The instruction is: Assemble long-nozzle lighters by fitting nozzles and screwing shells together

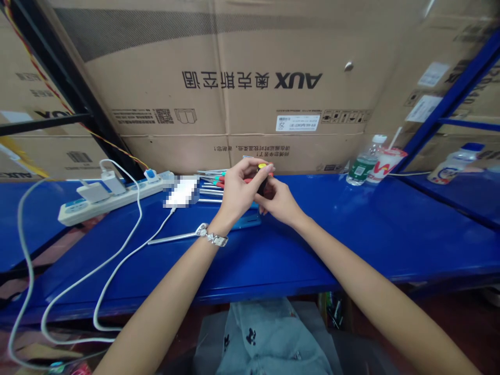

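Observation:
My left hand point(241, 186) and my right hand point(282, 200) meet over the blue table. Between their fingers is a small dark object with a yellow top point(262, 166); both hands grip it, and much of it is hidden. Behind and left of my left hand lie several metal-shafted tools point(211, 191), some with red and green parts. A blue tool handle point(247, 222) rests below my hands. A long silver tool point(172, 239) lies beside my left wrist, which wears a silver watch.
A white power strip point(113, 200) with chargers and trailing white cables is at the left. A green-labelled bottle point(358, 167), a red and white cup point(385, 165) and a blue-capped bottle point(455, 165) stand right. Large cardboard boxes point(250, 47) rise behind the table point(289, 265).

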Demonstrator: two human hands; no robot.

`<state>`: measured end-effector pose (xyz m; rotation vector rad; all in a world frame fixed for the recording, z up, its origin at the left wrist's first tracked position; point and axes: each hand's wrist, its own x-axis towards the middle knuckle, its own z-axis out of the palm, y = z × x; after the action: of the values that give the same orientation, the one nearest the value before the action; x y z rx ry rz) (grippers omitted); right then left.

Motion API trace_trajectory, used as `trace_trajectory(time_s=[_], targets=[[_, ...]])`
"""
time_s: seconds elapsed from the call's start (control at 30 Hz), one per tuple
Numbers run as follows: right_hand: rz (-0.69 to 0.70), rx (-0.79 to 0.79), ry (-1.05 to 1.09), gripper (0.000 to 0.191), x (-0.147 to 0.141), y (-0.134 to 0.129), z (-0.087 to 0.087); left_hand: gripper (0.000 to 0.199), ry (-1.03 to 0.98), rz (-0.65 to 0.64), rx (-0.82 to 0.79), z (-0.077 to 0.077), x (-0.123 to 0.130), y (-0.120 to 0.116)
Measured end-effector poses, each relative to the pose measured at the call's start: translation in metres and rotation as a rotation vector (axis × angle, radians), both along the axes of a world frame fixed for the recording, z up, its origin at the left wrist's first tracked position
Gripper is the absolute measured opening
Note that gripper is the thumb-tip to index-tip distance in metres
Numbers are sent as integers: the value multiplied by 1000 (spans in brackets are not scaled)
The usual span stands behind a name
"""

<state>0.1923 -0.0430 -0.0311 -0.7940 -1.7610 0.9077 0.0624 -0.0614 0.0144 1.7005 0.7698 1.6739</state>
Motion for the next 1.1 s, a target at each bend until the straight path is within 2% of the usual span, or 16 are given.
trace_trajectory(time_s=[0.13,0.2,0.43,0.53,0.63,0.7,0.8,0.87,0.93,1.0,1.1], targets=[[131,10,-58,38,9,-3,8,32,134,-90,15,2,-7,0],[134,7,-50,34,12,-3,10,36,162,-104,15,2,-8,0],[-55,19,19,42,0,3,-1,42,-21,156,23,-3,6,3],[-83,60,-2,42,0,1,0,36,17,72,0,-1,1,2],[57,63,-29,35,7,-3,7,34,162,-70,-8,3,-7,1],[98,81,-36,31,10,-3,10,36,215,-94,-5,5,-9,1],[5,131,-33,30,8,0,9,33,124,27,-16,2,-2,2],[-83,135,-28,34,3,3,6,38,22,147,-9,-2,5,2],[-158,122,-41,37,-1,3,4,41,-40,200,0,-5,8,2],[-151,118,-67,36,-1,0,5,37,-27,147,-12,-4,5,1],[48,120,-63,31,4,-3,10,31,104,-19,-24,1,-4,1]])
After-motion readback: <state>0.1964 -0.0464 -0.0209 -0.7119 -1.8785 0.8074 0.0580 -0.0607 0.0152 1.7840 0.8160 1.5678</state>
